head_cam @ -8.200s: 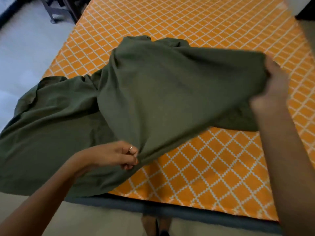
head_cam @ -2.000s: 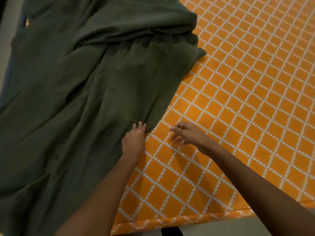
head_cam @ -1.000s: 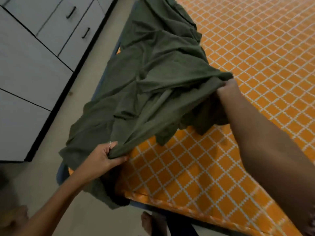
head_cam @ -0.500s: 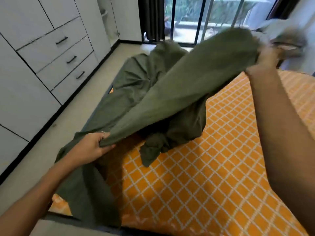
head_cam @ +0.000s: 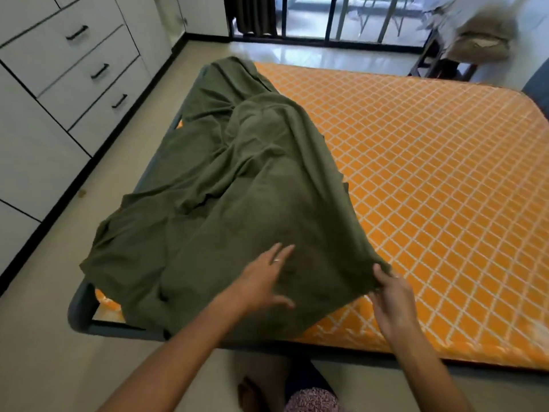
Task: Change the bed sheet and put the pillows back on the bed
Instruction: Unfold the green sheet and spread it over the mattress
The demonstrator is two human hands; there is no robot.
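Low centre, the left hand (head_cam: 261, 281) has let go and lies flat, fingers spread, on the green sheet (head_cam: 237, 203); the right hand (head_cam: 389, 292) pinches its corner; flung moments ago, the sheet has settled left of frame, orange mattress (head_cam: 430, 188) mostly bare, so spreading remains.

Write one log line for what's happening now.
left hand: open over green sheet | right hand: pinching sheet edge | orange mattress: mostly bare

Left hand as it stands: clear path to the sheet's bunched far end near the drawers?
Probably not without stepping round. The left hand hovers open over the near part of the green sheet; nothing blocks it, but the bunched end lies far up the mattress.
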